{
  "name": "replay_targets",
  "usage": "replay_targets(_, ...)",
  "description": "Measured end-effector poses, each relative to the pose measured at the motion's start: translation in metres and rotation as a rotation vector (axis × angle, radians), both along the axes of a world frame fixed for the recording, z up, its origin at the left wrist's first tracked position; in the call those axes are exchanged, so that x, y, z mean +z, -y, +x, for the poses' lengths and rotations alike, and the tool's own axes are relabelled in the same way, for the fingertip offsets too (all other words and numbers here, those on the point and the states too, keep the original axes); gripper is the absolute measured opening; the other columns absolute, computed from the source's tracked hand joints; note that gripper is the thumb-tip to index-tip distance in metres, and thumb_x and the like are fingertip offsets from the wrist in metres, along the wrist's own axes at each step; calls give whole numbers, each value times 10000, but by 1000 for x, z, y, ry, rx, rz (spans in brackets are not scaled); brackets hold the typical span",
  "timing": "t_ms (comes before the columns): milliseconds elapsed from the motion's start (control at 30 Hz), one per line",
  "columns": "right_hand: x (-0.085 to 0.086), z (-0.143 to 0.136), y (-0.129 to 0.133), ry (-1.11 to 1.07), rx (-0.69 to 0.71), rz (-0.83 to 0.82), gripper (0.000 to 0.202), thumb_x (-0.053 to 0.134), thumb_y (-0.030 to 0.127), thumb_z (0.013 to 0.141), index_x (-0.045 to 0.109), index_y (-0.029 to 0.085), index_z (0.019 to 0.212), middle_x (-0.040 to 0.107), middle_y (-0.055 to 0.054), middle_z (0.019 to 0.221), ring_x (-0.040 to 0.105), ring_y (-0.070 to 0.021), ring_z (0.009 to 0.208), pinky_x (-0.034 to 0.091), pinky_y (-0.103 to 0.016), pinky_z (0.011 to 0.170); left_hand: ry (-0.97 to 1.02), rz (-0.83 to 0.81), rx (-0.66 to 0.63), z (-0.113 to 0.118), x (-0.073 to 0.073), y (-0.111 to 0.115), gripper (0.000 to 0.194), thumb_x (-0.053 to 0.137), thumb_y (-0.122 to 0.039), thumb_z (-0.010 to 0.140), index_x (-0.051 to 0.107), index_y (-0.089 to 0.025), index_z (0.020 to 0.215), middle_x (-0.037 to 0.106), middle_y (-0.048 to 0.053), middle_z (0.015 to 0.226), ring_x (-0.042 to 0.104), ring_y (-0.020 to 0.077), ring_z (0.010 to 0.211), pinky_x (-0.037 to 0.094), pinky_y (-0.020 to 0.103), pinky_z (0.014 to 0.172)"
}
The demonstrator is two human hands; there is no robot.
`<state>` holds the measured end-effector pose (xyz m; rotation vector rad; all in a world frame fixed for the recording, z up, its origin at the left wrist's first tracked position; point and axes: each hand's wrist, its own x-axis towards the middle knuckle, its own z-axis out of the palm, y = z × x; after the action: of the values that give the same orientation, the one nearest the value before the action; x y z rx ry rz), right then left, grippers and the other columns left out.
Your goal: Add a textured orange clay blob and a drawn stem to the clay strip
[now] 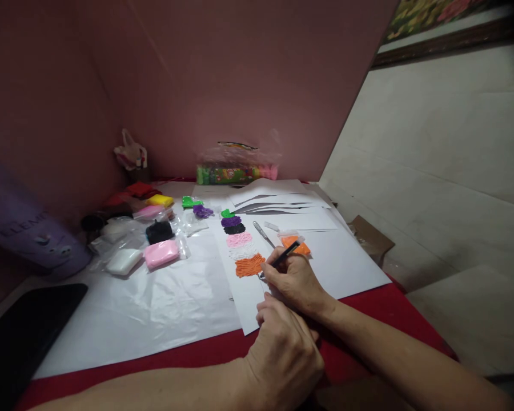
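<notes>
My right hand [293, 282] is closed around a black pen [286, 254], its tip on the white paper just below an orange clay patch [249, 265]. Beside it, my left hand [286, 342] rests curled over the paper's [244, 308] near edge; whatever its fingers may hold is hidden. Up the sheet runs a column of textured clay patches: white [242, 252], pink [239, 239], black [235, 229], purple [231, 221] and green [228, 213]. A slim metal tool [263, 233] lies right of the column, near a packet of orange clay [297, 245].
Bagged clay, including a pink block [161, 253] and a white block [124, 261], lies at left. A dark flat device [38, 325] and a purple tumbler [29, 222] stand farther left. Loose paper sheets [278, 197] and a colourful clay pack [237, 174] are at the back.
</notes>
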<state>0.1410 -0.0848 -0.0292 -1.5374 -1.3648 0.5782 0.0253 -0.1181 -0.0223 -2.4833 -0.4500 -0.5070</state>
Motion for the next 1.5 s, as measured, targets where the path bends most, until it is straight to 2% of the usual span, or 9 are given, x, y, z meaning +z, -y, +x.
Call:
replay_targets(200, -1, 0, 1, -15, -6, 3, 143, 539, 220, 785, 532, 177, 649, 524, 35, 550, 476, -102, 516, 395, -220, 509, -4, -8, 2, 0, 3, 0, 304, 560, -276, 816, 609, -82, 588, 559, 82, 482, 549, 214, 453, 388, 314, 389)
replay_targets(967, 0, -1, 0, -20, -3, -3, 140, 532, 205, 777, 514, 181, 641, 472, 52, 533, 432, -89, 487, 372, -217, 485, 6, -3, 7, 0, 1, 0, 312, 545, -273, 822, 631, -72, 600, 566, 92, 489, 556, 218, 466, 393, 320, 397)
replay_targets(1500, -1, -1, 1, -2, -8, 8, 141, 537, 202, 774, 518, 180, 636, 505, 37, 561, 465, -101, 529, 395, -221, 515, 5, -5, 3, -1, 3, 1, 281, 569, -264, 792, 616, -80, 585, 561, 85, 482, 549, 219, 459, 380, 315, 393)
